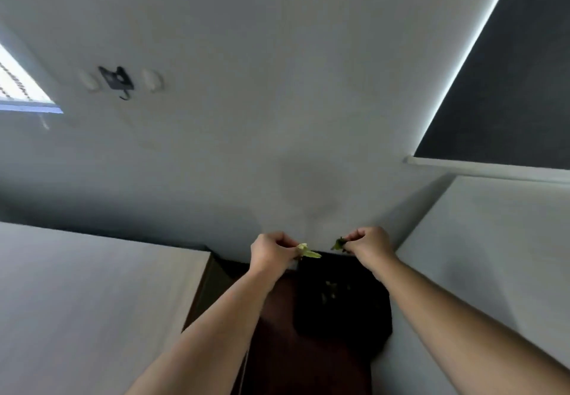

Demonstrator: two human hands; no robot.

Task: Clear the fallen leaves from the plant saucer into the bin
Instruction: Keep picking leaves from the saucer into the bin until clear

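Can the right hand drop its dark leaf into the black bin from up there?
Probably yes. The right hand pinches the dark leaf above the far edge of the black bin, whose open top has nothing covering it. The leaf should fall in.

A pale wall carries a dark bracket beside a dark blind.

Both bare forearms reach forward, side by side; the left hand and the right hand are each curled closed, fingertips pinched, knuckles up, held level and a little apart
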